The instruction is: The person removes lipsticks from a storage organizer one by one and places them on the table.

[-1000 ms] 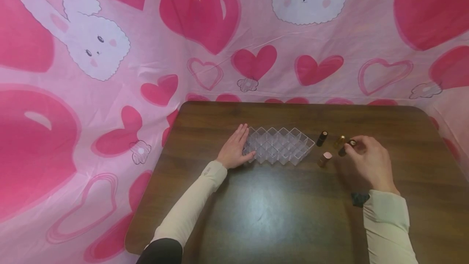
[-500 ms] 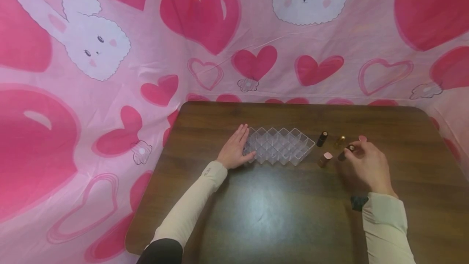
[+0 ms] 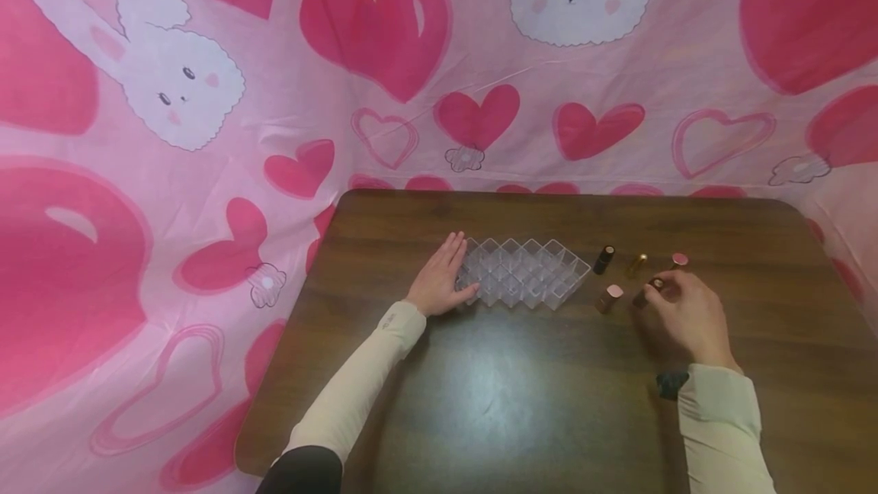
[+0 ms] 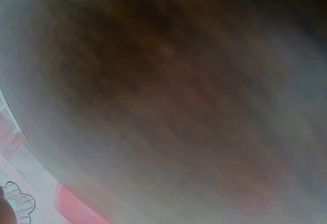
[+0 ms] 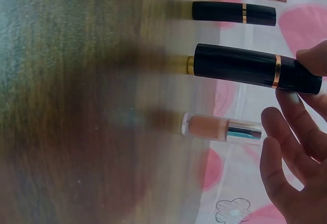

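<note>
My right hand [image 3: 693,315] pinches a black lipstick [image 5: 235,66] with a gold band, thumb on one side and fingers on the other. Its base is close over the tabletop in the head view. Around it stand another black lipstick [image 3: 604,259], a small gold tube [image 3: 639,262], a pink-topped clear tube [image 5: 209,127] and a square pink-topped tube [image 3: 610,298]. My left hand [image 3: 440,280] rests against the left end of a clear organizer [image 3: 524,273] with diamond-shaped compartments, fingers straight, thumb at its front. The left wrist view is mostly a brown blur.
The brown wooden table [image 3: 480,395] has rounded corners. A pink cloth [image 3: 288,59] printed with hearts and rabbits hangs behind it and along the left. A dark object [image 3: 672,385] shows beside the right cuff.
My right hand has drawn the black lipstick slightly toward me, and the pink-topped tube behind it has come into sight. The left hand and organizer stay in place.
</note>
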`<state>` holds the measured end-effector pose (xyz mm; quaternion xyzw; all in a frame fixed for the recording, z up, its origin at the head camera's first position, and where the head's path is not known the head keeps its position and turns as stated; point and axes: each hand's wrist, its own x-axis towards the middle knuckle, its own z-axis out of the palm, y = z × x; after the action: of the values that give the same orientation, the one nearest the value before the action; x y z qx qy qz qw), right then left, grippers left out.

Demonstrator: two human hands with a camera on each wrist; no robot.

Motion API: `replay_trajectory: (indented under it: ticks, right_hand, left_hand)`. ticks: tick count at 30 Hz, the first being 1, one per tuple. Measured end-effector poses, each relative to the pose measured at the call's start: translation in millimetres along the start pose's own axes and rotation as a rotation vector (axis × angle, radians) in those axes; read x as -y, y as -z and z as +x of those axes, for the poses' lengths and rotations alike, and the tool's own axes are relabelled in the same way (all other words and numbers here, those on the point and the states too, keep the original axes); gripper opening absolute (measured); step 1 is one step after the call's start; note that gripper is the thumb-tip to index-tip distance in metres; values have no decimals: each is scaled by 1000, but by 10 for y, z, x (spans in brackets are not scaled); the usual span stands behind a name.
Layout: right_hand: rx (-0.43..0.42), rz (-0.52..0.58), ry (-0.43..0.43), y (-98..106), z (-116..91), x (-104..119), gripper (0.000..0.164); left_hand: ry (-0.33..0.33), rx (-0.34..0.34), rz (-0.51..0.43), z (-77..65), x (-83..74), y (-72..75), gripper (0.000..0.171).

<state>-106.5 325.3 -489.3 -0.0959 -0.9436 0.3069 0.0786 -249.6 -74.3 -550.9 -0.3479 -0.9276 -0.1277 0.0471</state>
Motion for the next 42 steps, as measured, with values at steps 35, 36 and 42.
replay_trajectory:
  ticks: [35,36,42]
  right_hand:
    - [50,-20,-35,-101,-31,-118,41]
    - [45,-22,-33,-102,-31,-122,41]
    - [55,-18,-43,-104,-37,-124,42]
  left_hand:
    - [7,8,-5,-10,0,17,90]
    - [8,8,-8,-11,-2,19,90]
    - [8,6,-9,-8,-3,17,90]
